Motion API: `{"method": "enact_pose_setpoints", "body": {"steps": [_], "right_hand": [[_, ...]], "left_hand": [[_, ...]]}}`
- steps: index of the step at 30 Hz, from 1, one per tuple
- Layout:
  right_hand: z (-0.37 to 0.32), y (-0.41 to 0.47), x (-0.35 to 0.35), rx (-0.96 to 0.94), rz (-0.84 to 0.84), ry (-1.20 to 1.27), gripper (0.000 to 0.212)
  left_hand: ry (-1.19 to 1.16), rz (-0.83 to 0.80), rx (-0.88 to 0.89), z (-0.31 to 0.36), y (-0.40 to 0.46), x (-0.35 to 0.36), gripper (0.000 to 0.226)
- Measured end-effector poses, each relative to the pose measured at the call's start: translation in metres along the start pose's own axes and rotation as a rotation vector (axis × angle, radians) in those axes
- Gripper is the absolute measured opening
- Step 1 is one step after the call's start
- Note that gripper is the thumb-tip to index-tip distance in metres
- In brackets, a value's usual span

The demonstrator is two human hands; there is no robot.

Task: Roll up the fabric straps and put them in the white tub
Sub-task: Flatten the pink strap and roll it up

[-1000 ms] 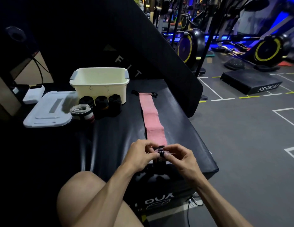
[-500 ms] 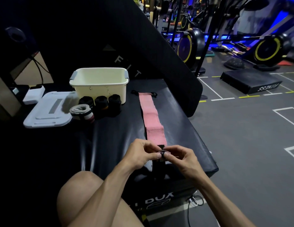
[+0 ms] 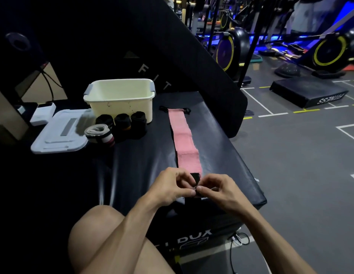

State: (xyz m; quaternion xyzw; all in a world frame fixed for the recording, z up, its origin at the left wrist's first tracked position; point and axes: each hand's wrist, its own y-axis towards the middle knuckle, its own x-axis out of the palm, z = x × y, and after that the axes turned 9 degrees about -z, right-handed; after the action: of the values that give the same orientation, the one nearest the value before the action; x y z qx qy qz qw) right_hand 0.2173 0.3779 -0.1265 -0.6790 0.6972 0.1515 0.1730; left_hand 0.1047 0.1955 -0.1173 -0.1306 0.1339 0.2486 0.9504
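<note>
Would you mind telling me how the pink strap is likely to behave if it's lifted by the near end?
The pink strap lies flat and slightly wavy along the black pad, so it would probably droop limply. It looks thin, so likely light. Both hands pinch its dark end, suggesting it folds easily.

From my headset feed I see my own two arms bare from the elbows down, with no sleeves, watch, bracelet or gloves on them. My left hand and right hand carry no rings that I can make out in this dim light. Near the bottom left my knee is bare too, with no clothing showing over it.
</note>
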Motion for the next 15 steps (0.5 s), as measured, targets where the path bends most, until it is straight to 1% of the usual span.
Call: {"method": "enact_pose_setpoints", "body": {"steps": [3,5,7,8,9,10,12,14,15], "right_hand": [[0.008,-0.003,0.004,0.021,-0.052,-0.093,0.005],[0.012,-0.005,0.008,0.039,-0.054,-0.098,0.005],[0.016,-0.005,0.010,0.046,-0.047,-0.079,0.006],[0.017,-0.005,0.010,0.048,-0.046,-0.062,0.007],[0.019,-0.005,0.010,0.047,-0.048,-0.040,0.007],[0.021,-0.005,0.010,0.046,-0.051,-0.017,0.008],[0.023,-0.005,0.010,0.050,-0.060,0.014,0.009],[0.024,-0.006,0.011,0.055,-0.070,0.027,0.011],[0.025,-0.007,0.010,0.058,-0.081,0.031,0.012]], "left_hand": [[0.207,-0.096,-0.066,0.002,0.001,0.000,0.017],[0.272,-0.112,-0.074,0.003,0.007,-0.004,0.012],[0.284,0.013,-0.040,0.003,0.020,-0.011,0.011],[0.344,0.090,-0.007,0.004,0.028,-0.015,0.013],[0.453,0.121,0.022,0.005,0.036,-0.018,0.020],[0.569,0.087,0.033,0.006,0.045,-0.020,0.030],[0.810,-0.075,-0.038,0.006,0.060,-0.019,0.051],[1.020,-0.190,-0.086,0.001,0.072,-0.016,0.061],[1.068,-0.230,-0.116,-0.004,0.076,-0.014,0.064]]}}
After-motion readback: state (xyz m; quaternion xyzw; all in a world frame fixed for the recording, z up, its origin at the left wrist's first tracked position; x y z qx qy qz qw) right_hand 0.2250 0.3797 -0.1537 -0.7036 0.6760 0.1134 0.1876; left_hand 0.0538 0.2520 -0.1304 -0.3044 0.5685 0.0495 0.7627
